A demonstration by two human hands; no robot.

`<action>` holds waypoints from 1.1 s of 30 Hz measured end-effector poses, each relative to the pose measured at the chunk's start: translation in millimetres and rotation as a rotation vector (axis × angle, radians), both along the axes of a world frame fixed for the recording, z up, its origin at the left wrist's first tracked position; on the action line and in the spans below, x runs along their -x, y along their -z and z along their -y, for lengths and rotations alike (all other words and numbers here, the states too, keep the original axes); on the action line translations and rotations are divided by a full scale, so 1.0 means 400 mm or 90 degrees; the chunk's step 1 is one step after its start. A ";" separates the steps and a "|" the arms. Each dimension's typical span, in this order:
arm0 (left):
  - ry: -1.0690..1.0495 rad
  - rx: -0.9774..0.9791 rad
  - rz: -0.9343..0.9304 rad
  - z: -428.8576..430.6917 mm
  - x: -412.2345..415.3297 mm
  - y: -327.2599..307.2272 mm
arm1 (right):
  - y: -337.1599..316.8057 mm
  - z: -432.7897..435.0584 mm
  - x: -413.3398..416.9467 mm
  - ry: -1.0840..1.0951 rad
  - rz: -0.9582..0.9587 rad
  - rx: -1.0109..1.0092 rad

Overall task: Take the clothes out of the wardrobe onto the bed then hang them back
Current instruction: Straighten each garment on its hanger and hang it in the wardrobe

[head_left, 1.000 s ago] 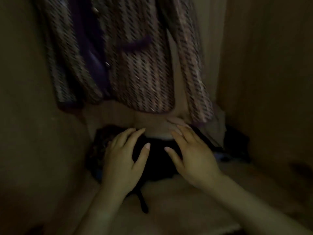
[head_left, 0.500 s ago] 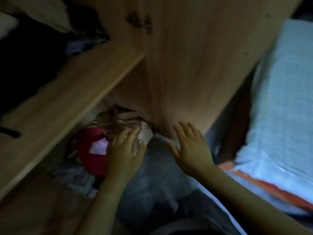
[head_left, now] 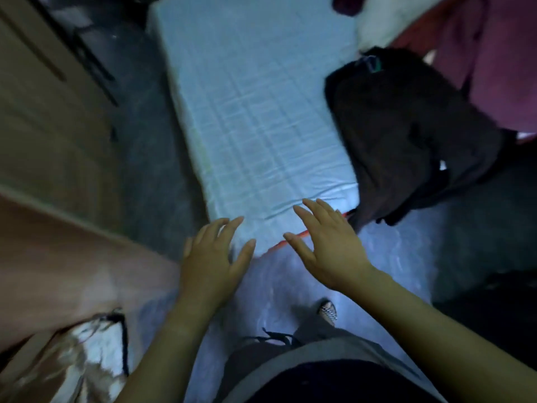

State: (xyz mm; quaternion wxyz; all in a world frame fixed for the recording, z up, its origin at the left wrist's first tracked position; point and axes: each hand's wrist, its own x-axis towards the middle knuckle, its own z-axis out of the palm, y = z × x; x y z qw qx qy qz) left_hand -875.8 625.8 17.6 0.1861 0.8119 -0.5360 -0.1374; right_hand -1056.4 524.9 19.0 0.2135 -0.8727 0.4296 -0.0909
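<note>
A bed with a pale blue checked sheet (head_left: 255, 106) fills the middle of the view. A dark garment (head_left: 406, 135) lies on its right side, hanging over the near edge. A maroon garment (head_left: 499, 62) lies behind it at the far right. My left hand (head_left: 213, 263) and my right hand (head_left: 331, 245) hover side by side over the bed's near corner, fingers spread, holding nothing. The wooden wardrobe (head_left: 43, 117) stands at the left, its open door (head_left: 58, 257) slanting toward me.
A crumpled shiny bag with a black strap (head_left: 75, 365) lies at the lower left by the wardrobe. An orange strip (head_left: 293, 238) edges the mattress. The grey floor (head_left: 392, 257) runs between wardrobe and bed. My foot (head_left: 327, 311) shows below.
The view has swung from inside the wardrobe, past its door, to the bed. Both hands stayed spread and empty, now over the bed's near corner.
</note>
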 end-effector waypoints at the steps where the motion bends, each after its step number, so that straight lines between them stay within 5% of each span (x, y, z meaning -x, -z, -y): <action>1: 0.035 0.005 -0.011 0.094 0.051 0.009 | -0.005 0.068 0.060 0.036 -0.004 0.008; 12: 0.371 0.059 -0.080 0.842 0.524 -0.045 | -0.069 0.572 0.548 0.318 -0.039 0.025; 22: 0.464 0.049 -0.053 1.322 0.683 -0.029 | -0.061 0.972 0.724 0.433 -0.035 -0.001; 33: 0.663 -0.013 -0.023 1.793 1.166 0.016 | -0.030 1.303 1.146 0.595 0.014 0.006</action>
